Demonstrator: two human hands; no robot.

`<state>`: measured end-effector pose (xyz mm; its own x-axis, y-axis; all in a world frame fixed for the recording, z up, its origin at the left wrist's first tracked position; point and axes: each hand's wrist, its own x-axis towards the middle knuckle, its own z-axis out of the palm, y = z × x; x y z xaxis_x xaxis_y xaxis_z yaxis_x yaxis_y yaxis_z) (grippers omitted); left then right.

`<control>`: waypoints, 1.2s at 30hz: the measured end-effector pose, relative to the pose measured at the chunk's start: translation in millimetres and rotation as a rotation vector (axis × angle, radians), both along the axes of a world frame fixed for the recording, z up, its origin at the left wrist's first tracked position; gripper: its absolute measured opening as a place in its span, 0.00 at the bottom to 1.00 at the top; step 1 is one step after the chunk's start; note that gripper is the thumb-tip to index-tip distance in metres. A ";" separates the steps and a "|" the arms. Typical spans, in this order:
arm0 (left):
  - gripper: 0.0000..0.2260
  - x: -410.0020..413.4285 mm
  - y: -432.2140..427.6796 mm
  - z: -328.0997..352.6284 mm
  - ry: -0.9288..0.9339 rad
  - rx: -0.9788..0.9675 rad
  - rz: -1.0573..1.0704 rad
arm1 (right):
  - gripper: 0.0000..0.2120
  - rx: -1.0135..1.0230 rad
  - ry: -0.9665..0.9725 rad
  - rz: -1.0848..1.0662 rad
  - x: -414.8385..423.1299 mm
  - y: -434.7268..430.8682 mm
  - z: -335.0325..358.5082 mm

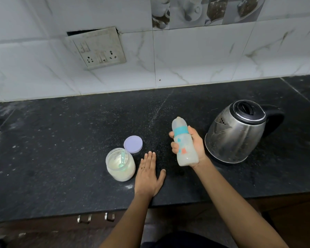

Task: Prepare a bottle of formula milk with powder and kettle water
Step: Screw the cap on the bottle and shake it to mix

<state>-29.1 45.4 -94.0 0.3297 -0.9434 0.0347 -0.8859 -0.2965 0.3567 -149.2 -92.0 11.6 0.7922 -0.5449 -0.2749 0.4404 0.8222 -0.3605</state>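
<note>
A black speckled stone tabletop (61, 140) runs across the view, seen from above, with a white marble-patterned tiled wall behind it. On the wall, far left of centre, hangs a dirty white switch and socket plate (98, 49).

Left of centre on the tabletop stands a clear round plastic jar (120, 169), open and holding pale cream powder. A mint-green plastic scoop (122, 159) stands in the powder, its handle leaning on the jar's rim. Just beyond the jar, touching or almost touching it, a round lilac plastic lid (133, 144) lies flat.

Just right of the jar, the left hand (149, 174) rests palm down on the tabletop. Its fingers (149, 158) are straight and close together, the thumb spread to the right, and it holds nothing. One finger wears a thin gold ring (143, 167).

Right of centre, the right hand (198, 145) grips a translucent plastic baby bottle (184, 145) around its body, the fingers (174, 147) curled across the left side. The bottle has a teal collar and a clear cap on top, with small coloured prints on its side. It is tilted, top pointing far and slightly left, and cloudy white liquid sits at its base. The bottle looks blurred.

Near the right hand, to its right, a stainless steel electric kettle (236, 133) with a black lid and black handle stands on the tabletop, lid closed, spout facing left.
</note>
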 end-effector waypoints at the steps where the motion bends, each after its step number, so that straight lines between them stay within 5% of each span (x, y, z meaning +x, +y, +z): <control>1: 0.36 0.1 -0.2 0.0 -0.001 -0.003 0.001 | 0.28 0.055 -0.002 -0.026 0.5 -1.7 1.0; 4: 0.36 -0.4 0.1 0.3 0.006 -0.008 0.005 | 0.24 0.235 -0.084 -0.086 2.9 -0.3 0.5; 8: 0.36 0.1 -0.5 -0.1 0.008 -0.019 0.008 | 0.25 -0.017 -0.011 -0.042 5.9 7.8 6.8; 12: 0.36 0.2 -0.4 0.1 0.012 -0.024 0.011 | 0.15 0.188 -0.061 -0.240 6.5 5.6 16.4; 16: 0.36 0.4 0.7 -1.8 0.017 -0.030 0.012 | 0.17 0.034 0.105 -0.175 5.7 18.5 20.2; 20: 0.35 0.0 -1.1 -2.2 0.022 -0.034 0.016 | 0.18 0.165 -0.004 -0.342 4.5 10.9 28.7; 24: 0.36 0.9 -0.4 -2.2 0.015 -0.027 0.009 | 0.21 -0.003 0.193 -0.193 4.4 25.7 20.1; 28: 0.36 0.2 -1.9 -2.6 0.008 -0.023 0.013 | 0.18 0.183 0.067 -0.310 1.3 14.0 32.1; 32: 0.36 1.1 -0.9 -3.0 0.000 -0.025 0.002 | 0.20 -0.168 0.226 -0.142 -0.5 36.1 30.9; 36: 0.35 0.1 -1.2 -2.4 0.016 -0.029 0.011 | 0.17 0.129 0.073 -0.314 1.2 20.4 43.3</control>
